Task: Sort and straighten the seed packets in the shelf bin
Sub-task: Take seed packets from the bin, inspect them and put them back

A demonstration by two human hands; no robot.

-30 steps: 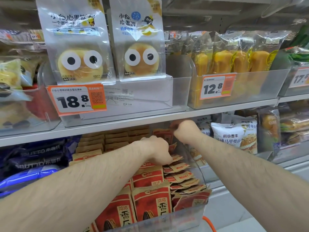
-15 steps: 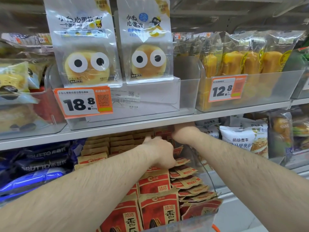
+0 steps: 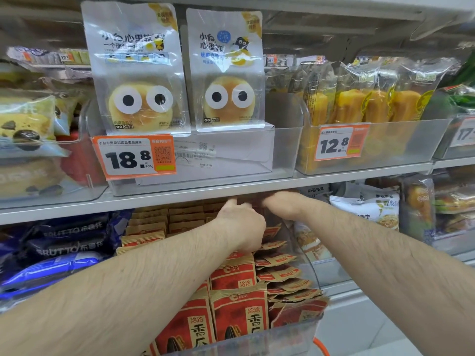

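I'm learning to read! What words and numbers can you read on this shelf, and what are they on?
"18.8": orange price tag under the googly-eyed bun bags.
"12.8": orange price tag on the yellow cake bin.
"17": cut-off tag at the right edge.
"BRUTTO": dark blue packs.
"洽洽": red seed packets.
The small print and the QR codes are too blurred to read.

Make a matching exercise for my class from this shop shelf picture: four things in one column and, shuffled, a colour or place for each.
Things:
1. seed packets
2. 18.8 price tag
3. googly-eyed bun packs
4. left hand

Descriptions:
A. orange-bordered, on the upper bin's front
B. red and kraft brown, in the lower bin
C. reaching over the seed packets
D. white, standing on the upper shelf

Pairs: 1-B, 2-A, 3-D, 4-C
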